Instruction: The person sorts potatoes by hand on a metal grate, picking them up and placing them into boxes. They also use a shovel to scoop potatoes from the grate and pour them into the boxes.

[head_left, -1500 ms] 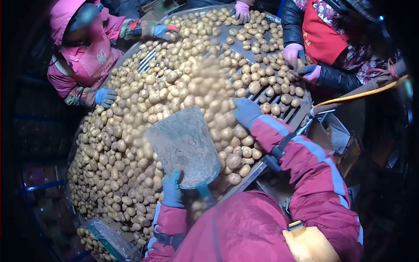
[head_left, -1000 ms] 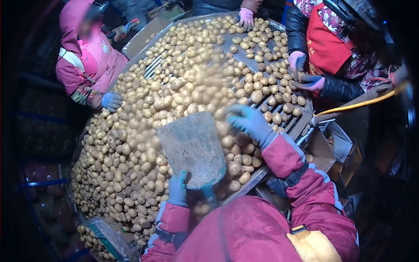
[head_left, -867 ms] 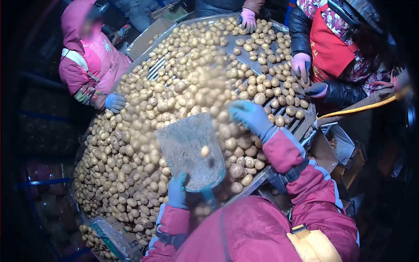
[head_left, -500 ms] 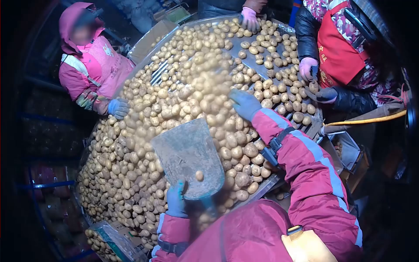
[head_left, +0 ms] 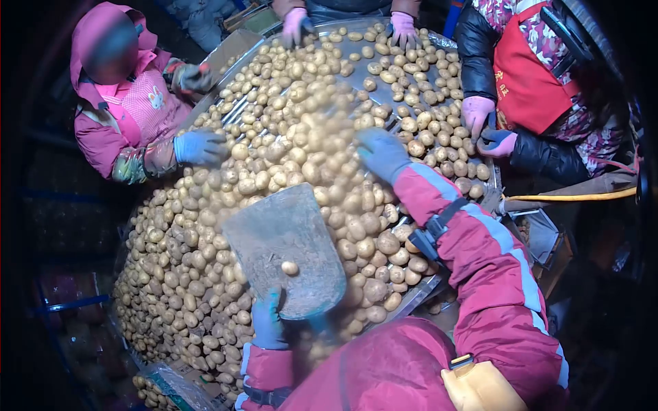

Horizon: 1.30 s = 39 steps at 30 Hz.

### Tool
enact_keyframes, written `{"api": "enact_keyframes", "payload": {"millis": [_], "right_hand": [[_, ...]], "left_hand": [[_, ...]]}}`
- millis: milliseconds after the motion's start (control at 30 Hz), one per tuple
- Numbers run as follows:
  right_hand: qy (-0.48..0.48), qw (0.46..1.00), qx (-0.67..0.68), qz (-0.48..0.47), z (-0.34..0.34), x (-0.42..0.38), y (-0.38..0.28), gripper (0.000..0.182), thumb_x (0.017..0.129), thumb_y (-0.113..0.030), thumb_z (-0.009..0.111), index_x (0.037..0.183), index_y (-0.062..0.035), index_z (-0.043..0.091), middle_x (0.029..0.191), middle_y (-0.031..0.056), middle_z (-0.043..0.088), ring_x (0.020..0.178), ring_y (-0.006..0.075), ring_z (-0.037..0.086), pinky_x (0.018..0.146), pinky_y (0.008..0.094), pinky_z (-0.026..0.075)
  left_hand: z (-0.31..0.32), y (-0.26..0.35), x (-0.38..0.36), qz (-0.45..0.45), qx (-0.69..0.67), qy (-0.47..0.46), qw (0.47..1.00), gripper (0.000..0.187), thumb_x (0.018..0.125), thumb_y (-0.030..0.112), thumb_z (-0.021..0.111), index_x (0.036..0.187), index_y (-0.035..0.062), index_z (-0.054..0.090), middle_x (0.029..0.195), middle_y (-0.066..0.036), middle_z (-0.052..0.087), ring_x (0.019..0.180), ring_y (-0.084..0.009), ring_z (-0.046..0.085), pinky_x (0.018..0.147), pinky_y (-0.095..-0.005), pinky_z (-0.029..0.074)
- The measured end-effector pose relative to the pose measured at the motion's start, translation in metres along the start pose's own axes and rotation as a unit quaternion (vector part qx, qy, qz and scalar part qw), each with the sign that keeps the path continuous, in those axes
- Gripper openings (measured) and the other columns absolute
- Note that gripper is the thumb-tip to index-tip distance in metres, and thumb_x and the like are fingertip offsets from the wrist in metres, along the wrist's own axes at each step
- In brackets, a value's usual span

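Sorting step: left hand (head_left: 267,322) grips the scoop (head_left: 288,250), holding one potato (head_left: 290,268); right hand (head_left: 381,152), seemingly open, rests on the potato heap (head_left: 205,260); next, another pick.

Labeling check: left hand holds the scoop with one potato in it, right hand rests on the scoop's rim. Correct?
Not quite. The left hand does hold the scoop with one potato in it, but the head view shows the right hand out on the potato pile, away from the scoop.
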State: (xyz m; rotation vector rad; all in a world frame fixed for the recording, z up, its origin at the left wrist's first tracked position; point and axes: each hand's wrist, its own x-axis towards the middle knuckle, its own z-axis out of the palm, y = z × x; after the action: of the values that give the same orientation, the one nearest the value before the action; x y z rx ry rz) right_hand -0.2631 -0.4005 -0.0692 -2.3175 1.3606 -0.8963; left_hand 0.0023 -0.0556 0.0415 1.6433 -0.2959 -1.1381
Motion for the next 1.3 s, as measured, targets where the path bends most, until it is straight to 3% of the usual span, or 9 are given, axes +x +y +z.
{"api": "enact_keyframes", "payload": {"millis": [233, 333, 367, 567, 700, 967, 1100, 1200, 1300], "right_hand": [[-0.013, 0.998, -0.021, -0.064, -0.021, -0.039, 0.053, 0.018, 0.086, -0.022, 0.062, 0.091, -0.0078, 0.072, 0.109, 0.0111, 0.067, 0.100, 0.0329, 0.063, 0.089, 0.0415, 0.050], [-0.118, 0.991, -0.064, 0.026, -0.067, -0.043, 0.055, 0.019, 0.087, -0.024, 0.062, 0.084, -0.0080, 0.072, 0.104, 0.0121, 0.068, 0.098, 0.0331, 0.064, 0.086, 0.0427, 0.050], [-0.123, 0.977, -0.097, 0.142, -0.064, -0.038, 0.057, 0.019, 0.087, -0.024, 0.061, 0.089, -0.0091, 0.072, 0.103, 0.0121, 0.069, 0.096, 0.0336, 0.064, 0.084, 0.0440, 0.051], [-0.078, 0.996, -0.002, 0.051, -0.004, 0.024, 0.022, 0.030, 0.088, -0.022, 0.059, 0.115, -0.0134, 0.069, 0.106, 0.0138, 0.069, 0.096, 0.0348, 0.066, 0.086, 0.0432, 0.052], [-0.102, 0.982, 0.030, 0.158, -0.001, 0.054, 0.038, 0.030, 0.089, -0.019, 0.058, 0.116, -0.0137, 0.069, 0.117, 0.0142, 0.067, 0.109, 0.0321, 0.063, 0.095, 0.0397, 0.049], [-0.062, 0.984, -0.167, 0.032, 0.034, 0.043, 0.042, 0.025, 0.085, -0.020, 0.063, 0.108, -0.0160, 0.071, 0.107, 0.0127, 0.068, 0.102, 0.0322, 0.065, 0.086, 0.0442, 0.052], [-0.150, 0.962, -0.170, 0.155, 0.036, 0.061, 0.034, 0.026, 0.086, -0.021, 0.063, 0.110, -0.0170, 0.071, 0.104, 0.0121, 0.069, 0.098, 0.0293, 0.066, 0.084, 0.0415, 0.053], [-0.183, 0.943, 0.070, 0.269, -0.021, 0.066, -0.021, 0.026, 0.094, -0.024, 0.055, 0.108, -0.0104, 0.072, 0.115, 0.0110, 0.069, 0.107, 0.0230, 0.065, 0.087, 0.0360, 0.052], [-0.216, 0.920, 0.278, 0.169, -0.044, 0.047, -0.057, 0.033, 0.090, -0.032, 0.063, 0.112, -0.0085, 0.072, 0.108, 0.0114, 0.071, 0.096, 0.0198, 0.067, 0.086, 0.0326, 0.052]], "left_hand": [[0.001, 0.011, 0.001, 0.005, 0.030, -0.028, 0.999, 0.050, 0.095, 0.017, 0.064, 0.137, -0.0055, 0.048, 0.128, -0.014, 0.058, 0.112, -0.0217, 0.058, 0.099, -0.0330, 0.047], [0.011, 0.019, 0.003, -0.005, -0.023, -0.050, 0.998, 0.049, 0.095, 0.016, 0.063, 0.136, -0.0059, 0.049, 0.128, -0.014, 0.058, 0.112, -0.0212, 0.058, 0.099, -0.0326, 0.047], [0.012, 0.020, 0.005, -0.015, -0.024, -0.048, 0.998, 0.048, 0.095, 0.017, 0.062, 0.135, -0.0066, 0.049, 0.128, -0.013, 0.058, 0.111, -0.0204, 0.058, 0.099, -0.0321, 0.047], [0.017, 0.021, 0.015, -0.035, 0.022, -0.035, 0.999, 0.050, 0.094, 0.016, 0.065, 0.135, -0.0073, 0.049, 0.128, -0.013, 0.058, 0.110, -0.0189, 0.058, 0.099, -0.0315, 0.048], [0.018, 0.024, 0.011, -0.048, 0.017, -0.039, 0.998, 0.052, 0.094, 0.017, 0.067, 0.136, -0.0075, 0.048, 0.127, -0.013, 0.058, 0.110, -0.0190, 0.058, 0.098, -0.0313, 0.047], [0.018, 0.025, 0.013, -0.034, 0.022, -0.079, 0.996, 0.052, 0.094, 0.020, 0.066, 0.135, -0.0072, 0.050, 0.128, -0.013, 0.058, 0.112, -0.0192, 0.057, 0.099, -0.0313, 0.047], [0.019, 0.022, 0.009, -0.017, 0.019, -0.043, 0.999, 0.043, 0.094, 0.021, 0.067, 0.127, -0.0047, 0.057, 0.118, -0.008, 0.063, 0.101, -0.0162, 0.060, 0.092, -0.0301, 0.049], [0.013, 0.021, 0.011, -0.036, 0.020, -0.042, 0.998, 0.051, 0.094, 0.017, 0.066, 0.135, -0.0069, 0.050, 0.130, -0.013, 0.057, 0.113, -0.0207, 0.057, 0.099, -0.0327, 0.047], [0.018, 0.025, 0.013, -0.049, 0.029, -0.037, 0.998, 0.051, 0.093, 0.016, 0.066, 0.136, -0.0069, 0.049, 0.131, -0.013, 0.057, 0.113, -0.0213, 0.057, 0.099, -0.0325, 0.047]]}}
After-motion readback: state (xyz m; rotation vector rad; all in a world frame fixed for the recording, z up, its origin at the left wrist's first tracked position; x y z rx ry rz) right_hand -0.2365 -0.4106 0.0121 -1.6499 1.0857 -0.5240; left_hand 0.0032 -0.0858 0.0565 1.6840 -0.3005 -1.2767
